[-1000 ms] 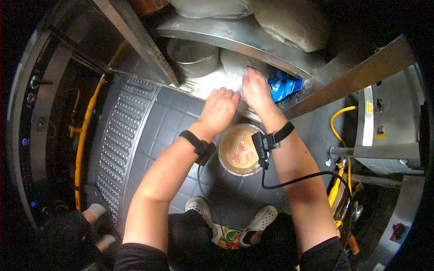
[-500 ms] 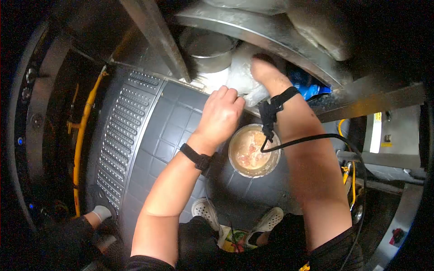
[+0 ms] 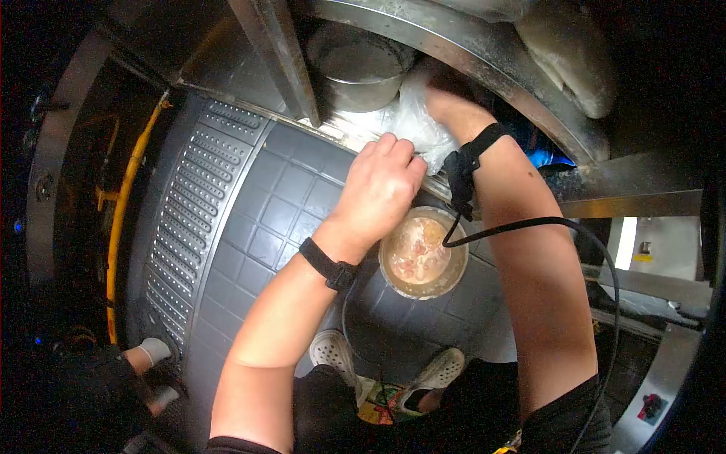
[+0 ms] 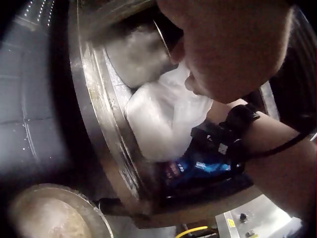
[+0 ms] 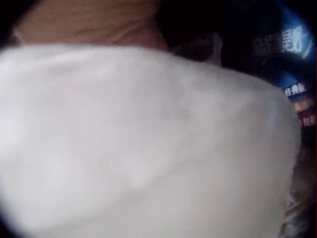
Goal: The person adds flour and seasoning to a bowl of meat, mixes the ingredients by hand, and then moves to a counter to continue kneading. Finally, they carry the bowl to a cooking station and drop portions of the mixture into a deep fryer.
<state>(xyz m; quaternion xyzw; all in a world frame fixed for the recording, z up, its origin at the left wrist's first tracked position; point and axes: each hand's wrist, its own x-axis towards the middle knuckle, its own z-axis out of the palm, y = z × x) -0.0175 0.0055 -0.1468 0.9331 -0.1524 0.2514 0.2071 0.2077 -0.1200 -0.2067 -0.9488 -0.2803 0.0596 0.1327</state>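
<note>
On the low metal shelf lies a white plastic bag [image 3: 423, 125] [image 4: 161, 116], which covers most of the right wrist view [image 5: 138, 139]. My left hand [image 3: 383, 181] [image 4: 230, 44] pinches the bag's gathered plastic between thumb and fingers. My right hand [image 3: 446, 102] reaches into the shelf beside the bag; its fingers are hidden or blurred. Part of that hand [image 5: 104, 22] shows behind the bag's edge. A blue printed packet [image 3: 548, 157] [image 4: 205, 168] [image 5: 277, 44] lies to the right of the bag.
A metal pot [image 3: 359, 72] stands left of the bag. Below the shelf edge [image 3: 333, 136], a bowl of pale liquid with pieces [image 3: 423, 257] stands on the tiled floor. A black cable [image 3: 544, 222] crosses my right forearm. Another person's foot [image 3: 156, 349] is at lower left.
My right hand has gone deeper into the shelf, and more of the white bag shows between my hands. My left hand has shifted slightly right in the head view, which has also moved.
</note>
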